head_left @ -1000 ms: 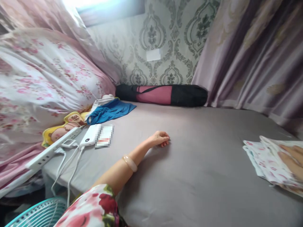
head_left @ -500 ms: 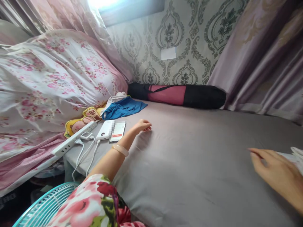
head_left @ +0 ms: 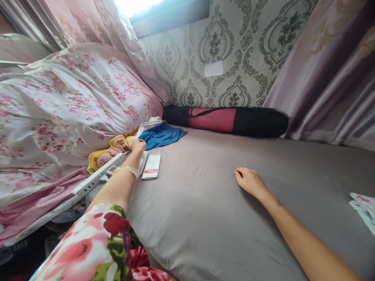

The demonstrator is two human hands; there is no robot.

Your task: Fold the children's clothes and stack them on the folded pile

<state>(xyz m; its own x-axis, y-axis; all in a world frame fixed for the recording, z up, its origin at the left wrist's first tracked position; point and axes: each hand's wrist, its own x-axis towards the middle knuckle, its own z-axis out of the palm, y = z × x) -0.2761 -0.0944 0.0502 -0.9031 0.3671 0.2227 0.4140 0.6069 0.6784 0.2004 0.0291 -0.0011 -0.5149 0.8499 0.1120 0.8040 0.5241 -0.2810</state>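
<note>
My left hand (head_left: 138, 145) is at the left edge of a crumpled blue cloth (head_left: 164, 135), its fingers curled closed. Whether they grip the cloth is hidden. A white cloth (head_left: 152, 121) lies bunched just behind. Under my left wrist, a white power bank is mostly covered by the arm, and beside it lies a phone (head_left: 151, 166) with a lit screen. Over the middle of the grey sheet (head_left: 199, 203), my right hand (head_left: 249, 180) is loosely closed, with nothing visible in it.
A white power strip (head_left: 99, 174) runs along the bed's left edge by a yellow cartoon cushion (head_left: 101, 159). At the back wall lies a long black and pink bag (head_left: 211, 119). Folded printed cloth (head_left: 365, 208) sits at the right edge. Curtains (head_left: 328, 74) hang on both sides.
My left hand has moved left and away from me, past the phone to the blue cloth. My right hand has come in from the right to the middle, its fingers now curled.
</note>
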